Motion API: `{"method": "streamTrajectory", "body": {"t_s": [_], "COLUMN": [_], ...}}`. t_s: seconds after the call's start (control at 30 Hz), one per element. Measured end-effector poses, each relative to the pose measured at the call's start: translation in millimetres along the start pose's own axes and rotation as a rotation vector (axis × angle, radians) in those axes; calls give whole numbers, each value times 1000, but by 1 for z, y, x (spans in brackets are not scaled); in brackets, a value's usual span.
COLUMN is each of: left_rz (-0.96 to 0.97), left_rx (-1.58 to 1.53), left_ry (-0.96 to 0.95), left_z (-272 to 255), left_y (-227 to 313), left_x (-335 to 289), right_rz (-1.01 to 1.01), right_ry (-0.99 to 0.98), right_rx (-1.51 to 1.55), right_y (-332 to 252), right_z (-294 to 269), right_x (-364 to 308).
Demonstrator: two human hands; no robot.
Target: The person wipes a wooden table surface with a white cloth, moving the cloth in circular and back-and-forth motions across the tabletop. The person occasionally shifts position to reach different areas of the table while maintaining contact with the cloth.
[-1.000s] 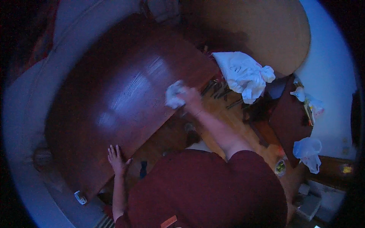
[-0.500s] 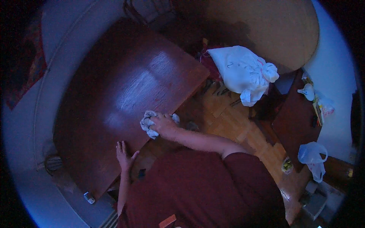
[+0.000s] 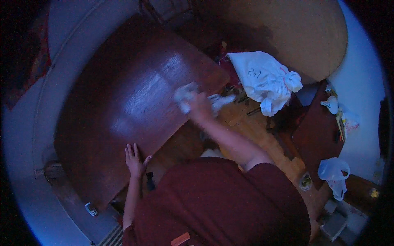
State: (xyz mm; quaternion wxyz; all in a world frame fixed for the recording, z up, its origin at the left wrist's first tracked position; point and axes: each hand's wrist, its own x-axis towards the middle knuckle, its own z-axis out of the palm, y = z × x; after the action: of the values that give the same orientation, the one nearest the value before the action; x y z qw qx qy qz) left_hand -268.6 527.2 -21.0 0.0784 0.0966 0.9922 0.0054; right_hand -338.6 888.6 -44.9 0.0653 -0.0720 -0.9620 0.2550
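A dark reddish-brown wooden table (image 3: 98, 135) fills the left and middle of the view, with a bright window-like glare on its top. My right hand (image 3: 200, 107) presses a crumpled light-coloured cloth (image 3: 184, 96) onto the table near its right edge. Hand and cloth are smeared by motion, and one end of the cloth trails out past the table's edge. At the near edge, my left hand (image 3: 134, 160) lies flat on the tabletop with its fingers stretched out, holding nothing.
A knotted white sack (image 3: 266, 80) stands beyond the table's right end. Farther right is a smaller brown table (image 3: 316, 139) with small items, and a clear plastic bag (image 3: 334, 172) beside it. A small phone-like object (image 3: 91, 209) sits by the near left corner. Wooden floor (image 3: 262, 139) lies between.
My right hand has slid the cloth up and to the right, along the table's edge toward the white sack. My left hand stays on the near edge.
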Motion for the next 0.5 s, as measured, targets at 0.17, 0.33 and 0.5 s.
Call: {"method": "streamTrajectory", "body": {"t_s": [0.17,0.33,0.5], "left_rz": [10,-1,-3], "left_rx": [-5,-20,-20], "left_ry": [-20,-18,-28], "left_z": [-4,-10,-5], "left_y": [0,1,2], "left_x": [6,-3,3], "right_rz": [-3,114,429], "right_ry": [-429,28,67], "right_rx": [209,94,-229], "right_y": [-98,42,87], "right_z": [4,-46,-103], "right_x": [-24,23,54]}}
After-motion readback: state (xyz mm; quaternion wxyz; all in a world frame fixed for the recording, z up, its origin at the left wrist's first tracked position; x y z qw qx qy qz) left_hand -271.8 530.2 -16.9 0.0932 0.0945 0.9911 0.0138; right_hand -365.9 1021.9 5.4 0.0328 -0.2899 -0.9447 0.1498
